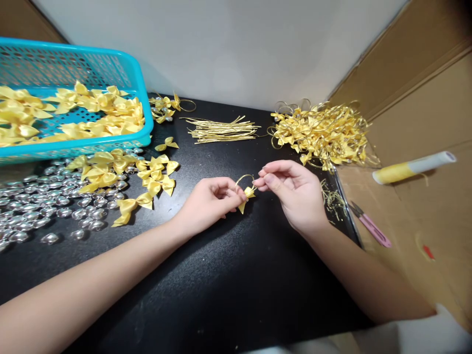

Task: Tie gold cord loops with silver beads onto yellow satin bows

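Note:
Near the middle of the black table, my left hand [217, 199] pinches a small yellow bow [249, 192] between thumb and fingers. A thin gold wire loop [244, 177] curves up from the bow. Just right of it, my right hand [291, 191] has its thumb and index finger pressed together at the loop's right side, closed on the wire end. Behind both hands lies a bundle of straight gold wires [223, 131]. Loose yellow bows [157, 177] rest to the left of my left hand.
A turquoise basket [145, 110] of yellow bows stands back left, with silver beads [47, 211] before it. Looped bows [324, 132] are heaped back right. Wire scraps [334, 199], pink-handled snips [372, 228] and a yellow-white roll [413, 167] lie at the right.

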Motion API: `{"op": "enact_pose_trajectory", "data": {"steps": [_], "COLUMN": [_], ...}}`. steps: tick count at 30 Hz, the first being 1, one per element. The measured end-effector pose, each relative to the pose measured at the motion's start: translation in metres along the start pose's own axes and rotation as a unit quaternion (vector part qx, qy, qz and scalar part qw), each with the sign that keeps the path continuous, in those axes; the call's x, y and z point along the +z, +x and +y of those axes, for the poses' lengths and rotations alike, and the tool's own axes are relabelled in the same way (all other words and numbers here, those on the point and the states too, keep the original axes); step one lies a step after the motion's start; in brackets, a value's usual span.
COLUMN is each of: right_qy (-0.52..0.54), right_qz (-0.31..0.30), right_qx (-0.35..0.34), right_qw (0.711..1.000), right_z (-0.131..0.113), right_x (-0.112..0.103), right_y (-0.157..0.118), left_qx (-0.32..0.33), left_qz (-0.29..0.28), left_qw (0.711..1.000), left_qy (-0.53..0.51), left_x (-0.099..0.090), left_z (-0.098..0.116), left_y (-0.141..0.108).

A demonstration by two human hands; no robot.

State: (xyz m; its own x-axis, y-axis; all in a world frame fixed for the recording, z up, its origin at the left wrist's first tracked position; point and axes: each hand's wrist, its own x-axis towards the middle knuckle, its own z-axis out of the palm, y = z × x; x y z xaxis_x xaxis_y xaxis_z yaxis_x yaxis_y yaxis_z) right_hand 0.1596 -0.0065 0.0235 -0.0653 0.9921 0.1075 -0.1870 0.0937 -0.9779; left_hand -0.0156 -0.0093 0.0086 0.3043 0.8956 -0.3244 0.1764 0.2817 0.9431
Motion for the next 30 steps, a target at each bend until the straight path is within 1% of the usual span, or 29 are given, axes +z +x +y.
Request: {"op": "enact_pose_trajectory", "data": {"steps": [3,7,11,14,17,23,26,30], "right_qy": [0.013,-0.006,0.002,0.014,0.024,0.049,0.04,0.043], "right_qz": [-0.023,-0.03,-0.04,-0.031,-0.025,-0.035,-0.04,-0.045], "right_qx": [0.014,0.009,0.019,0.031,0.042,0.048,0.053,0.059], "right_qw": [1.0,0.999,0.999,0.999,0.998,0.997,0.997,0.996], "right_z": [0.0002,-0.0032,-0.0046,-0.0038,-0.0032,-0.002,-0.0006,0.0007], "right_x": [0.0004,0.0013,0.0008,-0.0006,-0.0019,-0.003,-0.0034,-0.0028], "right_y": [-0.0022,-0.005,-0.004,-0.0021,-0.0015,-0.0018,-0.0014,-0.0014], "left_qx": [-0.007,0.001,0.013,0.015,0.008,-0.017,-0.014,-0.006], "left_qz": [0.009,0.013,0.002,-0.008,-0.022,-0.061,-0.078,-0.079], "left_qw": [1.0,1.0,1.0,1.0,0.999,0.997,0.993,0.986], "left_qy": [0.01,0.009,0.01,0.018,0.029,0.052,0.082,0.145], "left_x": [-0.0005,0.0005,0.0011,0.0003,-0.0013,-0.006,-0.0079,-0.0087], "left_z": [-0.0012,0.0011,0.0029,0.0023,0.0024,0.0063,0.0067,0.0057], "left_y": [-0.0002,-0.001,-0.0004,0.0007,0.0018,0.0029,0.0023,0.0012]}}
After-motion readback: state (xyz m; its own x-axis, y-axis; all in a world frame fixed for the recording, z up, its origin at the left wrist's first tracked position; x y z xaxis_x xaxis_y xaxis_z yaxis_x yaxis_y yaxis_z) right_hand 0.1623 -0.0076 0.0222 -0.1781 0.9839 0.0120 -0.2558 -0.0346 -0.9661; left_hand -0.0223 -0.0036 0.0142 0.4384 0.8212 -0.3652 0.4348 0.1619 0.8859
